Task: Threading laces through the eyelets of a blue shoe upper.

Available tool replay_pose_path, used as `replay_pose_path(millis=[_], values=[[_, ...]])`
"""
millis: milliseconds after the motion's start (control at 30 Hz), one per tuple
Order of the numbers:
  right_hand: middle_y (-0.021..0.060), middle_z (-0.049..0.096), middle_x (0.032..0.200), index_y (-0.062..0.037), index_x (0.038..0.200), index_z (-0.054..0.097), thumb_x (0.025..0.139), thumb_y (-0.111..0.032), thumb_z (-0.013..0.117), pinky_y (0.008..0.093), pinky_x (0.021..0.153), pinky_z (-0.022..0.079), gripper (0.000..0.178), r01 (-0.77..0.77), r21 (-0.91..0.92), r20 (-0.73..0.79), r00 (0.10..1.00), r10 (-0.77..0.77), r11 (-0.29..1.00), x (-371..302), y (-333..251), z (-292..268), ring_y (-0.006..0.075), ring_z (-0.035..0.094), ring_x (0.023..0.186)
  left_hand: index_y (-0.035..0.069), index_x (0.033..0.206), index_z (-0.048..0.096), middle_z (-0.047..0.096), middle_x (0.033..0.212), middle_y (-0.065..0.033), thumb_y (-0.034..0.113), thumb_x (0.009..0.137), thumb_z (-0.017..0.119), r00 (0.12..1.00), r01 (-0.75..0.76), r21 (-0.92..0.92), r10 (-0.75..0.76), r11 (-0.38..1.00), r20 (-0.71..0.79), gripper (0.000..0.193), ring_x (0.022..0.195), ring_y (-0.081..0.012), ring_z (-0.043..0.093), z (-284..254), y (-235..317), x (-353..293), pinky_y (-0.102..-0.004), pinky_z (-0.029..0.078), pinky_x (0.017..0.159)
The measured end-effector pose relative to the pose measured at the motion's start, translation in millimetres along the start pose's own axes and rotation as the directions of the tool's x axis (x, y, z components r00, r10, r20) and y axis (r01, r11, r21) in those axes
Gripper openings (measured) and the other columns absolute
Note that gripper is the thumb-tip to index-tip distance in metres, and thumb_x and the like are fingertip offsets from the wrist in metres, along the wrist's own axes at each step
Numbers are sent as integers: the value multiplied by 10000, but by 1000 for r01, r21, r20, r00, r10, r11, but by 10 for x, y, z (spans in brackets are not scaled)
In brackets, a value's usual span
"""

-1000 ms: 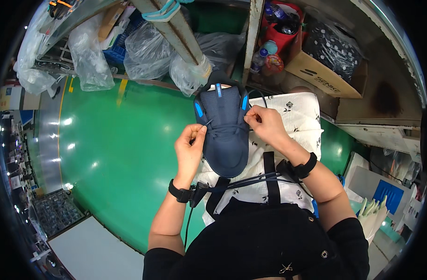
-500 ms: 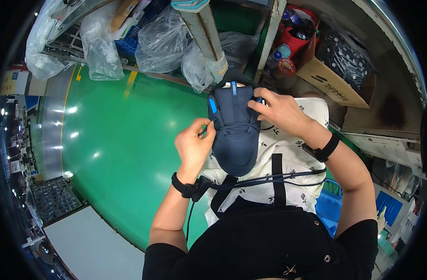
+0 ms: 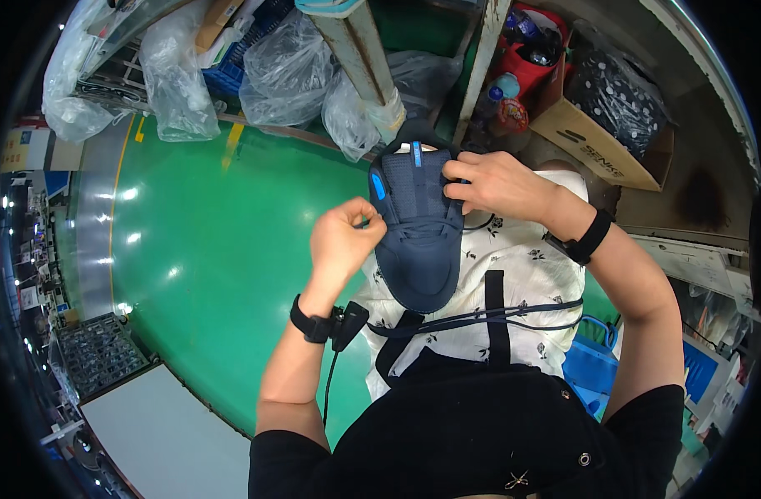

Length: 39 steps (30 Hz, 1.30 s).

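A dark navy sneaker (image 3: 419, 270) with blue accents rests on my lap, its toe pointing toward me. A lace crosses its front in a short row. At the shoe's left side, my left hand (image 3: 344, 237) is closed in a pinch on a dark shoelace, of which only a little shows between the fingers. My right hand (image 3: 501, 187) grips the shoe's right side beside the tongue, thumb and fingers bent against the upper. The fingertips there are partly hidden. A dark loop of lace comes out just below that hand.
Several dark laces (image 3: 522, 309) lie across the pale floral cloth (image 3: 534, 270) on my lap. Beyond the shoe stand a rusty metal post (image 3: 359, 58) and clear plastic bags (image 3: 285, 79). A cardboard box (image 3: 592, 141) is at the far right, a blue container (image 3: 586, 366) at the near right.
My left hand has turned and risen slightly beside the shoe, its forearm shifting left. The right hand's fingers have curled in closer against the shoe's side.
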State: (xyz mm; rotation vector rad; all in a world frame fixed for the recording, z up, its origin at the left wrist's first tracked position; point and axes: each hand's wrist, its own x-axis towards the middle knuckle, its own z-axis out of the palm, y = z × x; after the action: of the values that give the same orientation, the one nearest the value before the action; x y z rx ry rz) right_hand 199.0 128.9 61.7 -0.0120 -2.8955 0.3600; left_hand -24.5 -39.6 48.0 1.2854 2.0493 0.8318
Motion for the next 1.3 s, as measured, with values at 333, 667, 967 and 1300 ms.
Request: replay_pose_path(millis=[333, 667, 967, 1300], values=[[43, 476, 873, -69, 702, 598, 663, -250, 734, 340, 648, 494, 229, -89, 53, -5, 996, 89, 995, -17, -22, 75, 217, 535, 824, 130, 823, 659, 595, 796, -28, 120, 745, 712, 749, -577, 587, 655, 569, 101, 94, 930, -248, 569, -75, 275, 143, -381, 448, 794], [94, 502, 934, -28, 740, 649, 725, -116, 700, 349, 750, 464, 103, -466, 276, -61, 865, 499, 841, 96, -308, 368, 252, 504, 915, 95, 831, 705, 499, 847, -48, 87, 682, 736, 634, -750, 390, 413, 534, 654, 152, 876, -242, 492, -479, 439, 637, -368, 399, 860], [97, 539, 915, -29, 785, 619, 800, -117, 663, 377, 756, 461, 99, -529, 345, -308, 717, 626, 776, 118, -448, 385, 288, 525, 887, 93, 819, 704, 531, 897, -45, 97, 750, 716, 818, -247, -16, 217, 969, 533, 70, 959, -233, 500, -285, 243, 616, -337, 402, 872], [79, 541, 934, -77, 735, 704, 738, -184, 711, 358, 776, 463, 108, -536, 69, 182, 836, 517, 842, 222, -164, 295, 252, 518, 896, 63, 798, 676, 537, 941, -56, 177, 786, 708, 738, -530, 401, 174, 747, 652, 119, 963, -261, 506, -310, 511, 657, -360, 397, 877]])
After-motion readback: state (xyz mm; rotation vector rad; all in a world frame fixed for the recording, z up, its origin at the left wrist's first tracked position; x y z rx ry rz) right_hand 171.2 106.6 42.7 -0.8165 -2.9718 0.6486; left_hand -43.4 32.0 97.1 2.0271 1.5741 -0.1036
